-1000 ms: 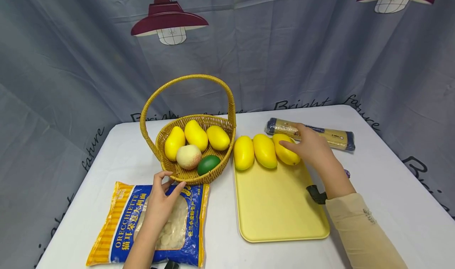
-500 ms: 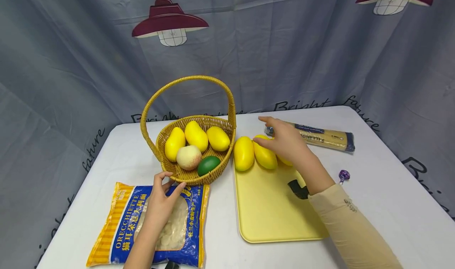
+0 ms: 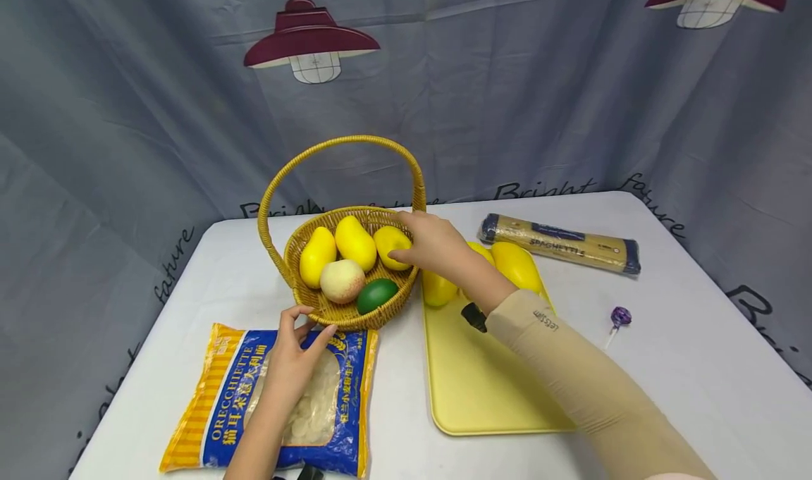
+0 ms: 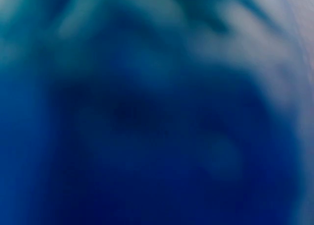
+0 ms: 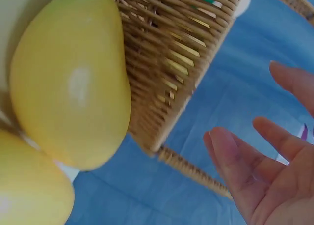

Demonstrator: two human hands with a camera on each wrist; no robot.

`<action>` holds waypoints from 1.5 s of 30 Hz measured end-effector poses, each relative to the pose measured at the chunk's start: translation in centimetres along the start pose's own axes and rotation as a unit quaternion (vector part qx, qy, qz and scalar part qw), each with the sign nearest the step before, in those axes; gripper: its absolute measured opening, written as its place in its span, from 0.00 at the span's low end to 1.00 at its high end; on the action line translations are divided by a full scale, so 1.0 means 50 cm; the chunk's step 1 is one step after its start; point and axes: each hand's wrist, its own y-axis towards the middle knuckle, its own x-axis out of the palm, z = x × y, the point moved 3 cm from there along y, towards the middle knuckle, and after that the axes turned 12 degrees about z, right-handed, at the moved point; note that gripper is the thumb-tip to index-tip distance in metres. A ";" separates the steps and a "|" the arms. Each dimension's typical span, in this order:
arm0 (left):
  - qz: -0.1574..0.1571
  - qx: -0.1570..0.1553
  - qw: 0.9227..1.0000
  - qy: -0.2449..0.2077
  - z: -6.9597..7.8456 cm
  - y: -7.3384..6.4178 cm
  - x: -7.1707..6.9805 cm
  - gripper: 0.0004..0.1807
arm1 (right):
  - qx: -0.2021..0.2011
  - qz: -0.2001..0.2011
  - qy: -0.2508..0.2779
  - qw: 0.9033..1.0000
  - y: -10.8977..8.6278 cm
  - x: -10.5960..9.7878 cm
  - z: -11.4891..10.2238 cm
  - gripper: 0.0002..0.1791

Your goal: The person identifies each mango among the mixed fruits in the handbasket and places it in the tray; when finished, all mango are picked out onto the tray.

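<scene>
At the basket's front rim my left hand point(image 3: 292, 357) holds the wicker basket point(image 3: 355, 319) with bent fingers, thumb apart from the index finger. In the basket lie three yellow mangoes point(image 3: 355, 244), a peach point(image 3: 342, 281) and a smooth green fruit point(image 3: 377, 295). My right hand point(image 3: 438, 244) reaches over the basket's right side, next to the rightmost mango point(image 3: 388, 242); contact cannot be told. The right wrist view shows its fingers point(image 5: 279, 136) spread, holding nothing. Three more mangoes point(image 3: 517, 265) rest along the yellow tray's point(image 3: 501, 409) far end, partly behind the right arm. The left wrist view is blurred.
A blue-and-yellow bag of orecchiette point(image 3: 216, 395) lies under the left forearm. Behind the tray is a spaghetti pack point(image 3: 561, 244), and a purple lollipop point(image 3: 620, 316) lies to the right. The basket's tall handle point(image 3: 345, 139) arches above it.
My right hand has moved left from the rightmost tray mango, across the others, to the basket's right side. The left hand has stayed at the basket rim. No fruit has visibly moved.
</scene>
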 end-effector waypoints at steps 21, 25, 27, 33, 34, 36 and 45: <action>-0.002 -0.003 1.000 -0.014 -0.001 -0.003 0.005 0.30 | 0.002 -0.057 -0.141 0.988 0.077 0.105 -0.006 0.38; -0.002 -0.002 1.000 -0.013 0.000 -0.003 0.006 0.30 | 0.007 -0.061 -0.155 0.986 0.080 0.113 -0.005 0.38; -0.001 0.000 1.000 -0.011 0.001 -0.002 0.006 0.30 | 0.009 -0.062 -0.161 0.985 0.081 0.114 -0.005 0.38; 0.003 0.007 1.000 -0.009 0.004 -0.001 0.004 0.30 | 0.013 -0.066 -0.167 0.984 0.083 0.115 -0.005 0.36; 0.003 0.007 1.000 -0.009 0.004 0.000 0.004 0.30 | 0.013 -0.066 -0.166 0.984 0.083 0.116 -0.005 0.36; 0.002 0.008 1.000 -0.008 0.003 0.000 0.004 0.30 | 0.014 -0.066 -0.167 0.984 0.084 0.117 -0.005 0.37; 0.003 0.000 1.000 -0.006 -0.003 -0.001 0.000 0.31 | 0.010 -0.058 -0.162 0.985 0.084 0.121 -0.010 0.42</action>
